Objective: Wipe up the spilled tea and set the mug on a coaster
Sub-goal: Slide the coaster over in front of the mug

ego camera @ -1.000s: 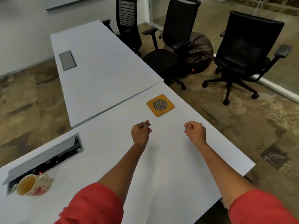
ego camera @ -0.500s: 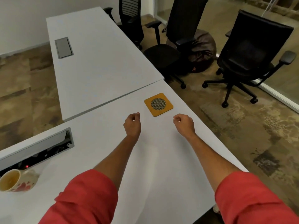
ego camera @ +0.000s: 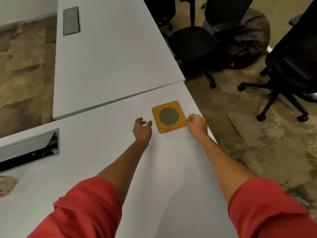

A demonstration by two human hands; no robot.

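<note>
My left hand [ego camera: 142, 130] hangs loose and empty just left of the square orange coaster with the grey mesh circle [ego camera: 169, 116]. My right hand [ego camera: 197, 125] curls at its right edge; can't tell if it's touching. The coaster sits near the white table [ego camera: 96, 152] edge, no readable writing anywhere.

Views: one only, worn on the person's head; no second view shares the scene.
Direction: forward and steeply down along both outstretched arms.
Nearness: red sleeves fill the bottom edge; the left hand [ego camera: 142, 130] and right hand [ego camera: 197, 126] sit mid-frame, either side of the coaster [ego camera: 169, 116].
Surface: the white surface [ego camera: 96, 165] runs from the bottom edge toward the top left.
Edges: chairs [ego camera: 291, 62] and floor upper right; the mug [ego camera: 6, 186] is cut by the left border.
Lens: wide-angle.
</note>
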